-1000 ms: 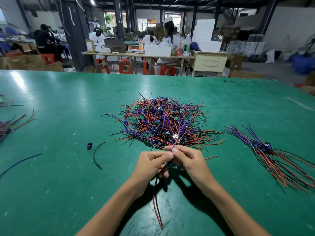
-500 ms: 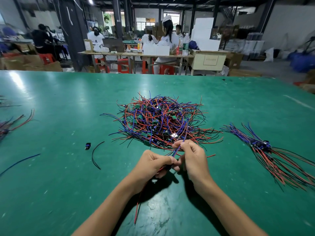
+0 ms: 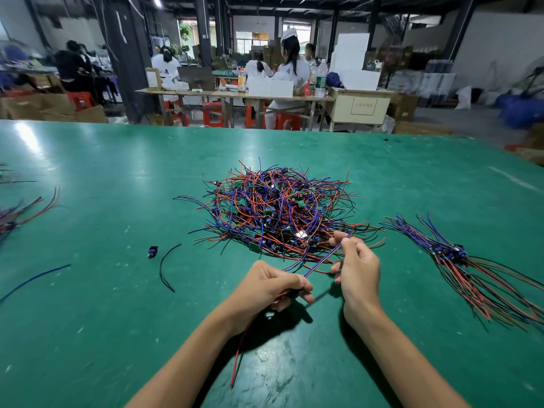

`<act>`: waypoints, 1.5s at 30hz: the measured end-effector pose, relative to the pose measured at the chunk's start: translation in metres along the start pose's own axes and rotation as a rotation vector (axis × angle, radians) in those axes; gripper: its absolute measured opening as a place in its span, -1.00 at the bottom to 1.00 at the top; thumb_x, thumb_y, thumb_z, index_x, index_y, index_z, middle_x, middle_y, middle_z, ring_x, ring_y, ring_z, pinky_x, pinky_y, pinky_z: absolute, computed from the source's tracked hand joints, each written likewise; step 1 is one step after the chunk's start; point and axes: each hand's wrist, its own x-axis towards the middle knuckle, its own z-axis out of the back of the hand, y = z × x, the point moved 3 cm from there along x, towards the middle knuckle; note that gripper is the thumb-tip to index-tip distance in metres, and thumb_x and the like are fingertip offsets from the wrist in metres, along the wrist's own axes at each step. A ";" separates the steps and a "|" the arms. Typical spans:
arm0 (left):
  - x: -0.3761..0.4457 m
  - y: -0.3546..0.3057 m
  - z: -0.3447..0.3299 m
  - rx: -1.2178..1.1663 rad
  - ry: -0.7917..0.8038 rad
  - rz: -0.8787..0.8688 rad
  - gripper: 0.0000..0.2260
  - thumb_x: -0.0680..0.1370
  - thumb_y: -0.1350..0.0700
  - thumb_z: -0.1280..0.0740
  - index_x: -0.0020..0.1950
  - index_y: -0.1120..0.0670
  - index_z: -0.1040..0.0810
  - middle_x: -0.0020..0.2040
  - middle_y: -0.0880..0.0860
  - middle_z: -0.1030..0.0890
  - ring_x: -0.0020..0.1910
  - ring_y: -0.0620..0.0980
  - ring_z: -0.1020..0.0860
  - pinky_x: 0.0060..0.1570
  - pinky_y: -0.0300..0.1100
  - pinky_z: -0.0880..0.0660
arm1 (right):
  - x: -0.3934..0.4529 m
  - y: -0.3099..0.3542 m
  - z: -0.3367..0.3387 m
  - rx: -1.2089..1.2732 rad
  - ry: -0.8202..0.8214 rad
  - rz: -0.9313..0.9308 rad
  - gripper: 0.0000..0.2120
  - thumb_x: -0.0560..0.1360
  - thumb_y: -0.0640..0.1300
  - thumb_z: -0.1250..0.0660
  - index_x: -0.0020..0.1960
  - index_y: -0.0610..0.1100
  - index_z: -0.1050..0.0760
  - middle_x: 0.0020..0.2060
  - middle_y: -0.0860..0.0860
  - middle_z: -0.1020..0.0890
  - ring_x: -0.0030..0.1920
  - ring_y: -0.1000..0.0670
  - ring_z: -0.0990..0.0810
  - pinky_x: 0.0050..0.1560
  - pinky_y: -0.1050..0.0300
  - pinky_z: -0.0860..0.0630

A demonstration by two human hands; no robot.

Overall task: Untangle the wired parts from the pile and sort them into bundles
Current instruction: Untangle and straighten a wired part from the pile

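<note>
A tangled pile (image 3: 276, 210) of red, blue and black wires with small green boards lies in the middle of the green table (image 3: 103, 319). Just in front of it, my left hand (image 3: 270, 287) grips one wired part (image 3: 319, 262) by its small body, with red and black leads hanging down toward me. My right hand (image 3: 354, 265) pinches the blue and red leads of that same part, stretched taut between both hands. A sorted bundle (image 3: 459, 260) of like parts lies to the right.
A loose blue connector (image 3: 153, 251) and a curved black wire (image 3: 166, 267) lie left of my hands. A single blue wire (image 3: 32, 279) and another wire bundle (image 3: 20, 213) sit at the left edge. People work at tables beyond the far edge.
My hands have drawn apart; the right hand slid along the leads up and to the right, straightening them. The part has come away from the pile.
</note>
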 end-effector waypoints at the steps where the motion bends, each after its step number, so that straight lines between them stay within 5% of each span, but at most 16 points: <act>1: 0.000 0.000 0.000 0.006 0.002 0.002 -0.75 0.58 0.28 -0.32 -0.25 0.19 -0.72 -0.18 0.23 -0.72 -0.53 -0.10 -0.32 -0.50 -0.32 -0.23 | 0.000 0.000 0.000 0.014 -0.006 -0.015 -0.75 0.66 -0.17 -0.19 -0.06 -0.01 -0.62 -0.11 0.12 -0.71 -0.51 0.11 -0.41 -0.48 0.28 -0.32; 8: 0.001 0.007 0.007 0.003 -0.003 0.012 -0.81 0.58 0.20 -0.35 -0.15 0.17 -0.75 -0.12 0.20 -0.73 -0.52 -0.10 -0.36 -0.46 -0.34 -0.31 | 0.001 0.001 0.001 0.215 0.059 -0.120 -0.76 0.64 -0.14 -0.19 -0.11 -0.04 -0.59 -0.19 0.03 -0.73 -0.55 0.11 -0.40 -0.55 0.27 -0.34; 13: 0.006 0.010 0.014 -0.085 -0.081 -0.014 -0.84 0.57 0.18 -0.38 -0.03 0.19 -0.75 -0.09 0.19 -0.72 -0.48 -0.09 -0.41 -0.43 -0.34 -0.37 | -0.001 0.002 -0.005 0.087 0.474 -0.135 -0.70 0.64 0.10 -0.25 -0.02 -0.03 -0.69 -0.16 -0.03 -0.74 -0.43 0.04 -0.53 -0.49 0.27 -0.39; 16: 0.007 0.011 0.015 -0.126 -0.108 -0.012 -0.82 0.57 0.12 -0.40 0.02 0.21 -0.73 -0.10 0.19 -0.71 -0.47 -0.10 -0.46 -0.43 -0.34 -0.38 | -0.012 0.000 -0.010 -0.062 0.643 -0.041 -0.85 0.59 0.01 -0.37 0.01 0.00 -0.70 -0.18 -0.02 -0.72 -0.30 0.02 -0.62 -0.43 0.29 -0.37; 22: 0.005 0.012 0.021 -0.159 -0.101 0.003 -0.81 0.58 0.15 -0.39 0.13 0.19 -0.69 -0.12 0.19 -0.70 -0.49 -0.09 -0.43 -0.47 -0.35 -0.39 | 0.001 0.008 0.002 -0.030 0.403 0.027 -0.89 0.60 -0.10 -0.38 0.03 -0.10 -0.66 -0.13 0.03 -0.76 -0.37 0.12 -0.60 -0.38 0.34 -0.45; 27: 0.003 0.007 0.036 0.101 -0.304 -0.077 -0.85 0.57 0.03 -0.43 -0.05 0.07 -0.75 -0.26 0.05 -0.70 -0.51 -0.13 -0.37 -0.47 -0.36 -0.29 | 0.009 0.011 0.011 0.057 0.255 0.003 -0.91 0.59 -0.10 -0.39 0.05 -0.07 -0.66 -0.16 0.03 -0.76 -0.41 0.17 -0.54 -0.38 0.36 -0.46; 31: 0.004 0.002 0.048 0.442 -0.526 -0.236 -0.88 0.53 -0.04 -0.47 -0.15 -0.03 -0.74 -0.33 -0.09 -0.69 -0.51 -0.18 -0.38 -0.40 -0.29 -0.36 | 0.012 0.011 0.014 0.109 0.219 -0.039 -0.88 0.59 -0.09 -0.39 0.07 -0.09 -0.65 -0.13 0.03 -0.77 -0.41 0.20 -0.51 -0.37 0.38 -0.44; 35: 0.002 0.001 0.051 0.510 -0.614 -0.294 -0.88 0.50 -0.09 -0.49 -0.18 -0.09 -0.73 -0.46 -0.27 -0.56 -0.56 -0.20 -0.31 -0.44 -0.38 -0.26 | 0.013 0.008 0.015 0.110 0.200 -0.082 -0.88 0.59 -0.03 -0.39 0.04 -0.07 -0.64 -0.14 0.08 -0.76 -0.43 0.21 -0.50 -0.33 0.31 -0.44; 40: 0.001 0.001 0.057 0.548 -0.721 -0.370 -0.87 0.51 -0.10 -0.47 -0.15 -0.08 -0.74 -0.25 -0.21 -0.66 -0.38 -0.34 -0.47 -0.28 -0.29 -0.34 | 0.014 0.008 0.017 0.128 0.190 -0.101 -0.87 0.57 0.01 -0.41 -0.01 -0.05 -0.63 -0.14 0.10 -0.75 -0.43 0.22 -0.49 -0.30 0.26 -0.39; 45: -0.001 0.000 0.057 0.651 -0.713 -0.374 -0.72 0.54 -0.28 -0.34 -0.25 -0.17 -0.66 -0.34 -0.25 -0.61 -0.42 -0.26 -0.47 -0.34 -0.22 -0.32 | 0.015 0.009 0.018 0.166 0.163 -0.088 -0.81 0.53 0.04 -0.46 0.01 -0.07 -0.60 -0.14 0.02 -0.76 -0.45 0.19 -0.47 -0.38 0.33 -0.39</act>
